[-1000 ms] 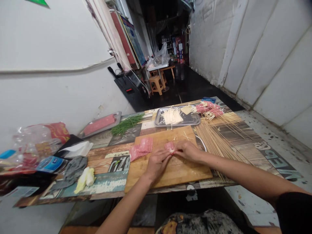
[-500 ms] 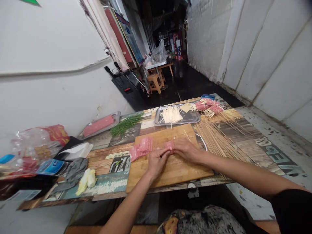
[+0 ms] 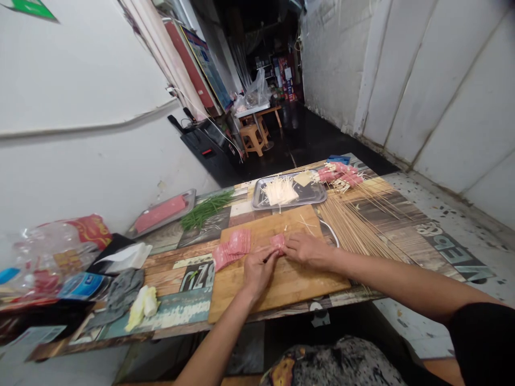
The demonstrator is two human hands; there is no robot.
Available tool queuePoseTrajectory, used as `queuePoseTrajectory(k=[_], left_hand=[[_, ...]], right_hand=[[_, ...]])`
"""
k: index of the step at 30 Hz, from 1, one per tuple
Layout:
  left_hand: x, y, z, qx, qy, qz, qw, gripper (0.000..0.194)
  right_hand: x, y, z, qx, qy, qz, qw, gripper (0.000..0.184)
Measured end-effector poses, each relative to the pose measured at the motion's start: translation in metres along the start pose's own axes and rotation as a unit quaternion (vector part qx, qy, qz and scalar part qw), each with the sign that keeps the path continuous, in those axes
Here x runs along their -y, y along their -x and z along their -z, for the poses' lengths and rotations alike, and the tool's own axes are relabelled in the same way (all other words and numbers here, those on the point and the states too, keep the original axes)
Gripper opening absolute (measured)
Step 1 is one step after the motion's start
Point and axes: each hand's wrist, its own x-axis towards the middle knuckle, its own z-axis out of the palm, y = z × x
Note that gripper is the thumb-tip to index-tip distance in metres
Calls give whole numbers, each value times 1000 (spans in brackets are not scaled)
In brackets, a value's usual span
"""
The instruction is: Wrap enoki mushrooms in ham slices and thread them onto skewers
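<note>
meat slice (image 3: pixel 277 241) on cutting board (image 3: pixel 298 284), near edge pinched by fingers of left hand (image 3: pixel 256 268) and right hand (image 3: pixel 308 250), both drawn nearly closed, exact grip partly hidden, stacked slices (image 3: pixel 237 244) just left, metal tray (image 3: pixel 321 194) with enoki (image 3: pixel 280 192) beyond, skewers (image 3: pixel 354 228) fanned right across tabletop (image 3: pixel 164 268)

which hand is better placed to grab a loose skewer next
Probably the right hand: the loose skewers lie on its side, beside the cutting board. The left hand is farther away, nearer the stacked meat slices. Both hands' fingers are at the small meat piece.
</note>
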Motion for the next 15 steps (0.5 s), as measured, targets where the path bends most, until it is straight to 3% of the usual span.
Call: queuePoseTrajectory(k=[5,10,15], left_hand=[[-6,2,1,22,-145,-125,981,21],[-4,6,4,33,-312,-163,935,19],[-2,7,2,38,-347,-219,911,23]], right_hand=[[-1,-4,2,1,-74,-36,997,26],[-2,-8,6,20,-98,-64,993,26],[-3,-16,15,44,-74,-83,993,24]])
